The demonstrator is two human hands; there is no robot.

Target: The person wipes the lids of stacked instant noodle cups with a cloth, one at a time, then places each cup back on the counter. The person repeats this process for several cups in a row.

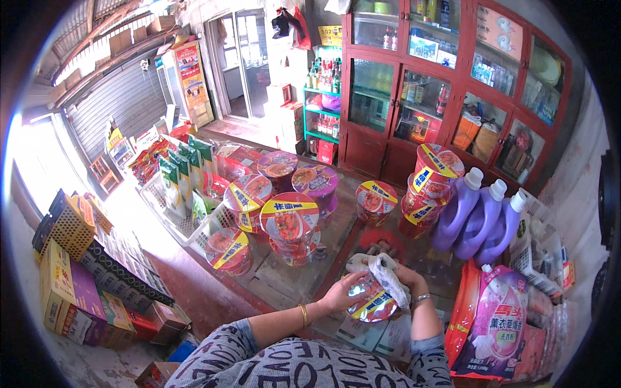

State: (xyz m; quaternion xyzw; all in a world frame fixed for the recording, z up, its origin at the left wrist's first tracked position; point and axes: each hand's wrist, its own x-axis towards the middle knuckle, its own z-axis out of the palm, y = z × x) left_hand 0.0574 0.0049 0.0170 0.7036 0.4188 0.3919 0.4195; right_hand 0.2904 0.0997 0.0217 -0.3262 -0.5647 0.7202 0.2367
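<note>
An instant noodle cup with a red, white and yellow lid [372, 306] is between my two hands, close to my body above the counter. My left hand [345, 291] grips its left side, fingers over the lid. My right hand [412, 281] presses a whitish cloth [385, 276] against the cup's upper right side; the cup's far side is hidden by the cloth. One similar noodle cup [376, 201] stands beyond my hands, and a stack of them [429, 186] rises to its right. More cups [289, 218], some with purple lids [314, 180], are grouped to the left.
Purple detergent bottles [485, 218] and a laundry powder bag [499, 320] stand on the right. A white plastic basket [187, 233] with green-topped bags is at the left of the counter [286, 286]. Cardboard boxes [73, 300] lie at lower left. A red glass-door cabinet [368, 150] stands behind.
</note>
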